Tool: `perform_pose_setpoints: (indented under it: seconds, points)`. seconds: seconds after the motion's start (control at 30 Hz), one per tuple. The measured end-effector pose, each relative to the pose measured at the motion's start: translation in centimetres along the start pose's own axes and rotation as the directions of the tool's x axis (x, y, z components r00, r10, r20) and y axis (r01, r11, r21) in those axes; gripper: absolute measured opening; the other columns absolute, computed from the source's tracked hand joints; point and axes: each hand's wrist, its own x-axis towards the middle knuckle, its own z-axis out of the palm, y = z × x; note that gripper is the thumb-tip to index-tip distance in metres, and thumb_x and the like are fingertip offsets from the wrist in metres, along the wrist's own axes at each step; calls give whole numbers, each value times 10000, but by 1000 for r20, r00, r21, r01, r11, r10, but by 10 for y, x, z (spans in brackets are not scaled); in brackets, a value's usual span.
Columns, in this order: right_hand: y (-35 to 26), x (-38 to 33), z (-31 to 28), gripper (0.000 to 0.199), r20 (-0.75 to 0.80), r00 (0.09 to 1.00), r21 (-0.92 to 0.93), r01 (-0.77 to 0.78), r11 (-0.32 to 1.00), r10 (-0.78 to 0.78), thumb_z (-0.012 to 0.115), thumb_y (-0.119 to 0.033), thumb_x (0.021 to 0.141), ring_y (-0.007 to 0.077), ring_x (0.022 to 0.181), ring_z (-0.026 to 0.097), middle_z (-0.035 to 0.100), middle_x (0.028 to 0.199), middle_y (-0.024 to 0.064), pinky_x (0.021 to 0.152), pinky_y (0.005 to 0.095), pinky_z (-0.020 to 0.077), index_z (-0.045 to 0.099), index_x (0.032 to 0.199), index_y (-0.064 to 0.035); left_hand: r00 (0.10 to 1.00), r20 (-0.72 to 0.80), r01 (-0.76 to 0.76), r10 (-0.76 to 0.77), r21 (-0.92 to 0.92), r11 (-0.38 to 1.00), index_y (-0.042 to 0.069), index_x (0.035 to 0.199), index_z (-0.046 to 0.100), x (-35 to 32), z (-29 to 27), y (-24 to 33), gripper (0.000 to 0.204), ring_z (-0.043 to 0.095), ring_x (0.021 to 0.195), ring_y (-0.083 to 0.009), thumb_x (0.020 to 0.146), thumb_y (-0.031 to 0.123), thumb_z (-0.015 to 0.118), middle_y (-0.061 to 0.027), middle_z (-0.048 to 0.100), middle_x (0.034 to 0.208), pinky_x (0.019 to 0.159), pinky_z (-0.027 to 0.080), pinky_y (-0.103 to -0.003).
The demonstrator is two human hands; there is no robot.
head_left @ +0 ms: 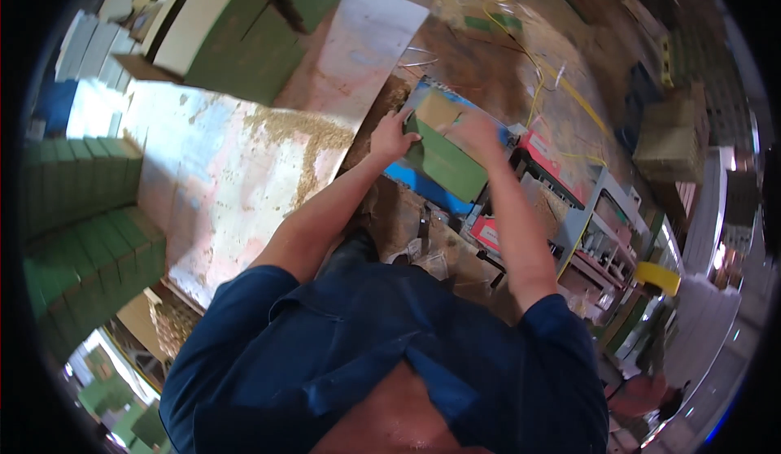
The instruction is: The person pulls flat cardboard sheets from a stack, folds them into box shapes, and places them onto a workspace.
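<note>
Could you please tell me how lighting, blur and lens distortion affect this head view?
Head view: strong fisheye bending with a black rim; the pale worktable is glared and washed out; the right hand is motion-blurred on the green block, the left hand sharper; the edges are soft.

We see a bright, unevenly lit scene: hard light washes out the pale worktable (236,169) into glare with a bluish-white cast near its left end, while the person's dark blue shirt (382,356) at the bottom sits in shade. The fisheye lens bends straight edges strongly toward the rim, and a black vignette rings the whole picture. We find the centre moderately sharp, but the right hand (476,133) is smeared by motion, and the stacks of green blocks (81,234) at the left edge turn soft and oversaturated.
</note>
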Motion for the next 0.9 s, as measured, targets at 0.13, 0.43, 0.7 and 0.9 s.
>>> perform_pose_setpoints:
  seconds: [0.13,0.43,0.7,0.9]
  points:
    - [-31,-21,111,1246,-301,954,-466,-158,870,13,822,-605,603,485,1454,142,144,1605,220,1172,575,176,221,1544,-53,992,114,-54,44,92,994,322,1498,348,-9,-11,-16,903,601,1046,-370,731,257,821,-170,586,1102,872,500,-468]
    - [39,-36,101,1121,-392,868,-226,231,946,-306,878,-440,605,377,1490,113,199,1602,139,1228,481,134,311,1519,-123,969,214,-164,123,187,969,361,1478,407,-8,-8,-2,811,612,942,-356,778,207,787,-174,589,1025,810,495,-446]
    - [115,-104,94,863,-500,861,-209,-9,978,-98,799,-220,690,398,1448,243,304,1546,212,1196,443,239,411,1429,2,859,336,-424,386,44,905,278,1440,488,-14,109,67,691,627,932,-361,804,249,759,-172,611,1042,801,508,-435]
    - [119,-233,183,505,-530,836,334,55,941,139,681,-166,808,456,1219,507,566,1282,287,1066,475,389,576,1265,22,813,475,-443,337,130,887,269,1195,671,-62,182,156,508,665,975,-358,688,284,704,-162,687,1048,831,537,-462]
